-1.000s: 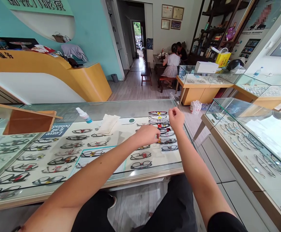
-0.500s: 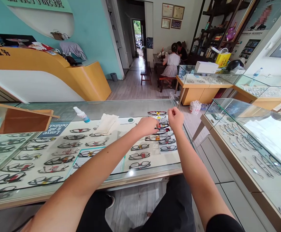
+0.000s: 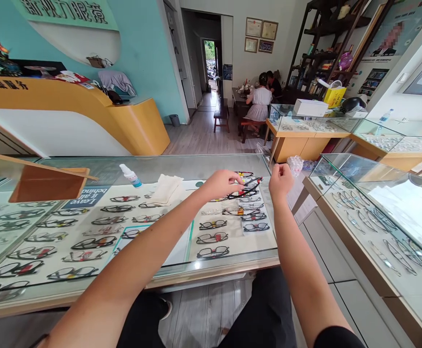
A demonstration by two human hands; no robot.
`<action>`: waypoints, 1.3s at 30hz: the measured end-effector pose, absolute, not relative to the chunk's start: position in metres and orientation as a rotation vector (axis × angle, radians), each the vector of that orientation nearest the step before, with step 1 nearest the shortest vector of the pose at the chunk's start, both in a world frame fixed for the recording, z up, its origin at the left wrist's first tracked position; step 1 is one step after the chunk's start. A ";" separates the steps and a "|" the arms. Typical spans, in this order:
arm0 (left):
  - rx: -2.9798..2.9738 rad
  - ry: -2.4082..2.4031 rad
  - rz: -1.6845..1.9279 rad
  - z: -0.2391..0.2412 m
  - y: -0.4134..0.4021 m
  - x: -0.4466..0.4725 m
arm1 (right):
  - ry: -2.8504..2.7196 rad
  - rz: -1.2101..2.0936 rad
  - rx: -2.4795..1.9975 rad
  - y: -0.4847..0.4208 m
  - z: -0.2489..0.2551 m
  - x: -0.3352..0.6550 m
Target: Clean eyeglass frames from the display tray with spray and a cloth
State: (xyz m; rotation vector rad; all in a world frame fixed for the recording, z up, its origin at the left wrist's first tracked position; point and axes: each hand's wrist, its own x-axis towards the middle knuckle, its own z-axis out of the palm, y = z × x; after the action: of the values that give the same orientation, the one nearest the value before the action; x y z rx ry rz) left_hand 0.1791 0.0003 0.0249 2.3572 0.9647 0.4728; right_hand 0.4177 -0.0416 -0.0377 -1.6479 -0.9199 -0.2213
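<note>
My left hand (image 3: 222,184) is above the glass display counter (image 3: 196,165), thumb and fingers pinched on a dark pair of eyeglasses (image 3: 246,188) with a red mark at its far end. The glasses are tilted and overlap the frames in the case behind them. My right hand (image 3: 281,184) is a closed fist over the counter's right end, apart from the left hand. What its fingers grip, if anything, is hidden. Inside the case, rows of eyeglasses (image 3: 212,238) lie near my left forearm. A white cloth (image 3: 166,189) and a spray bottle (image 3: 131,176) are to the left.
A wooden-edged mirror or stand (image 3: 47,181) sits at the counter's left end. Another glass case (image 3: 363,208) flanks me on the right, across a narrow gap. A yellow reception desk (image 3: 138,125) stands beyond. Two people sit at a table (image 3: 238,94) at the back.
My right hand has moved to the right, away from my left hand. The dark eyeglasses at my left fingers now show more clearly and tilted. The view has shifted slightly.
</note>
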 end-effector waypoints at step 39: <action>1.357 0.845 1.180 -0.046 0.027 0.019 | -1.539 0.601 -1.262 -0.019 -0.047 0.191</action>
State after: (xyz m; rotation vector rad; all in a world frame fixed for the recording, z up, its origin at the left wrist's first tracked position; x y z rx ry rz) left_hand 0.0189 0.0271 -0.0459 1.3568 0.8450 1.1796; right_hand 0.1906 -0.0191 -0.0473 -1.2618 -1.5392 0.6012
